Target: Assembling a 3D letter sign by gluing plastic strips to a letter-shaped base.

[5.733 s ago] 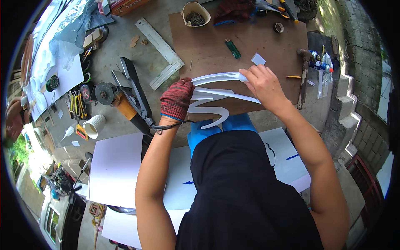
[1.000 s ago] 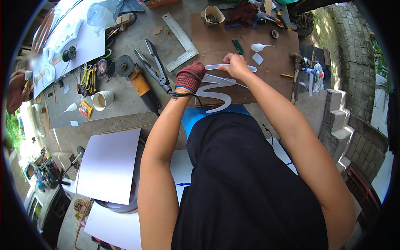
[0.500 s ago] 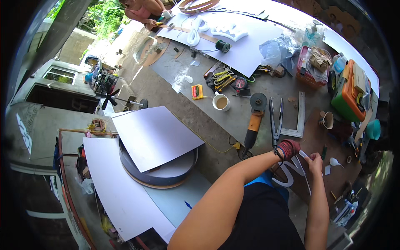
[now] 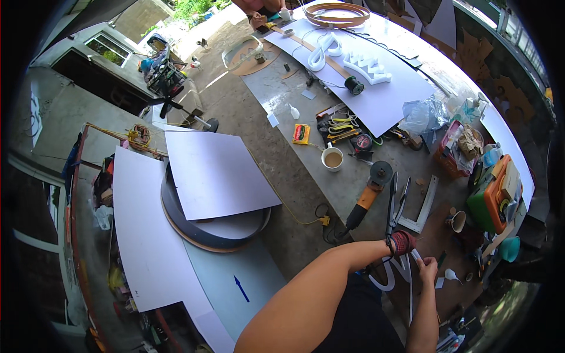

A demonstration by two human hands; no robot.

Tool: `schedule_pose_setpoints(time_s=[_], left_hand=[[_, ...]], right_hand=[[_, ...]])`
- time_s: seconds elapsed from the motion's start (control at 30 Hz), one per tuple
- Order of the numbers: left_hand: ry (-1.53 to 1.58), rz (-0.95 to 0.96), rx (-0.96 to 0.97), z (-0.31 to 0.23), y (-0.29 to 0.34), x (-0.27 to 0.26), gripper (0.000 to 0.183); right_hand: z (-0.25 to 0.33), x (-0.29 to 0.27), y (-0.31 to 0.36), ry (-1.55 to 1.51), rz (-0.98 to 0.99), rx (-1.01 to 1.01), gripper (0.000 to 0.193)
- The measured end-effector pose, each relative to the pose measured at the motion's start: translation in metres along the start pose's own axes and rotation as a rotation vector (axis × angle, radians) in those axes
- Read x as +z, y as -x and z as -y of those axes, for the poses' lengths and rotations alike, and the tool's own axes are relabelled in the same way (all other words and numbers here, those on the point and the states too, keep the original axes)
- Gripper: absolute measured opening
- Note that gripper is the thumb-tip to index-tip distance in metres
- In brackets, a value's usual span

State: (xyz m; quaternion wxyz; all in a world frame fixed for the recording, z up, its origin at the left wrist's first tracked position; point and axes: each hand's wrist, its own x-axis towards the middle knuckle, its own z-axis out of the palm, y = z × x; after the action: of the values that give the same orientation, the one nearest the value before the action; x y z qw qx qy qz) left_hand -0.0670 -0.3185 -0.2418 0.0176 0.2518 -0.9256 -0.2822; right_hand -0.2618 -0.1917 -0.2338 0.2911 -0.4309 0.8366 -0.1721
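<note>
My left hand, in a red-and-dark knitted glove, is closed at one end of a narrow white strip. My bare right hand pinches the same strip just to the right. Below them, a white curved letter shape shows partly behind my arm, and a long thin white length hangs down beside it. A black two-armed tool like a hair straightener lies on the table by my left wrist, its arms apart and its lower end covered by the wrist.
An orange angle grinder, a mug of brown drink and a white square frame lie ahead. Right of them stand a paper cup and green-orange toolbox. A white sheet covers a dark ring at left. Another person sits at the far end.
The view has shifted, so the table sits lower and further right in it. Both hands still hold the white strip close together; the tools on the table keep their places.
</note>
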Motion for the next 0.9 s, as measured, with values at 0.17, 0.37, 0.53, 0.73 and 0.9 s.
schedule_pose_setpoints(time_s=[0.17,0.37,0.53,0.73,0.9], left_hand=[[-0.007,-0.001,0.032,0.0,-0.001,0.006,0.016],[-0.001,-0.011,0.0,0.005,-0.002,0.013,0.018],[-0.06,0.067,0.064,-0.002,0.0,-0.006,0.015],[-0.097,0.047,0.057,0.004,-0.005,0.017,0.015],[-0.096,0.01,0.024,0.004,-0.007,0.021,0.014]], right_hand=[[0.001,0.0,0.003,0.012,0.012,0.032,0.036],[0.007,0.0,0.004,-0.001,-0.01,-0.006,0.037],[0.004,-0.002,0.006,0.013,-0.015,-0.014,0.036],[0.002,0.002,0.005,0.044,-0.03,-0.039,0.036],[0.004,-0.001,0.003,0.034,-0.001,-0.031,0.035]])
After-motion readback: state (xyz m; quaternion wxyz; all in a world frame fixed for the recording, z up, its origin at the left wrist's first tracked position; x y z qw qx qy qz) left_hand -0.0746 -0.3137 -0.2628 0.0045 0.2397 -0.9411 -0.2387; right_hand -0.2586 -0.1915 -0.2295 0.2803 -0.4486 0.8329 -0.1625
